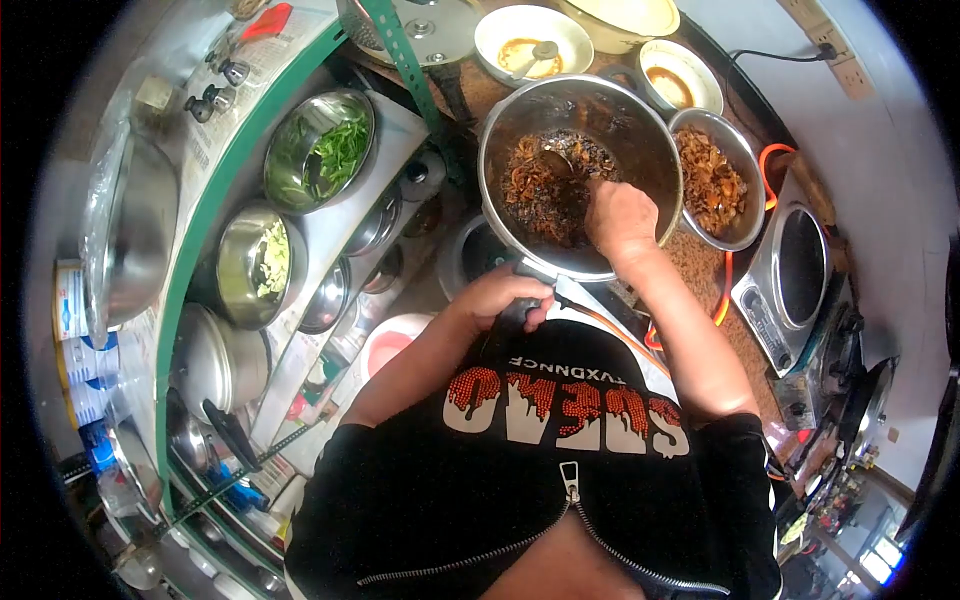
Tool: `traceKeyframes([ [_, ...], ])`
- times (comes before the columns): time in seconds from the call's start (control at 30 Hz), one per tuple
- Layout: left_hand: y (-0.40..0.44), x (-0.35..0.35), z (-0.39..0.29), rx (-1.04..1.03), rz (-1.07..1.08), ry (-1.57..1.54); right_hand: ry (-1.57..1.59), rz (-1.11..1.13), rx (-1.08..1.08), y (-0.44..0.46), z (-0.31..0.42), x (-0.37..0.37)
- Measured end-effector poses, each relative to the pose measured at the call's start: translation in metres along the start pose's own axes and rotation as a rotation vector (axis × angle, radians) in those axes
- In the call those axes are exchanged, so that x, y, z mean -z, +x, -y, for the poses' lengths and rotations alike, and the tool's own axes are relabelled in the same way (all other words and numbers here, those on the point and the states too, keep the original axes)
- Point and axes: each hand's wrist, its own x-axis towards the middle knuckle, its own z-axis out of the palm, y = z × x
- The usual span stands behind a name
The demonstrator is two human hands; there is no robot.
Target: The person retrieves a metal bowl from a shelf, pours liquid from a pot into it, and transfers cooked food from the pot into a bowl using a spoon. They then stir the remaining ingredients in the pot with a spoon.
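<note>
A large steel pot holds dark brown, oily chopped food. My right hand reaches over its near rim, closed around the handle of a metal ladle; most of that handle is hidden by the fist. The ladle's bowl sits in the food. At the pot's near side, my left hand is wrapped around the black pot handle. A metal bowl of browned, shredded food stands to the right, close by the pot.
Behind the pot are a white bowl with sauce and a smaller one. An electric hob and orange hose lie right. Left, a green-framed shelf carries bowls of chopped greens and pale pieces.
</note>
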Motion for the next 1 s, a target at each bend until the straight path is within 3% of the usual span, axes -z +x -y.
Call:
traceKeyframes([
  [0.23,-0.001,-0.001,-0.002,-0.001,-0.021,0.052,-0.079,-0.024,0.192,0.001,0.01,-0.01],
  [0.37,-0.002,0.0,-0.001,0.006,-0.003,0.019,-0.157,0.107,0.256,-0.006,0.004,-0.001],
  [0.6,-0.003,-0.008,-0.006,-0.002,-0.033,0.022,-0.087,-0.063,0.09,-0.011,-0.004,0.015],
  [0.73,-0.003,-0.007,-0.005,-0.009,-0.018,0.002,0.063,-0.106,0.1,-0.006,-0.004,0.008],
  [1.0,-0.002,-0.004,-0.003,-0.007,-0.032,0.014,0.078,0.128,0.006,0.004,0.011,-0.001],
])
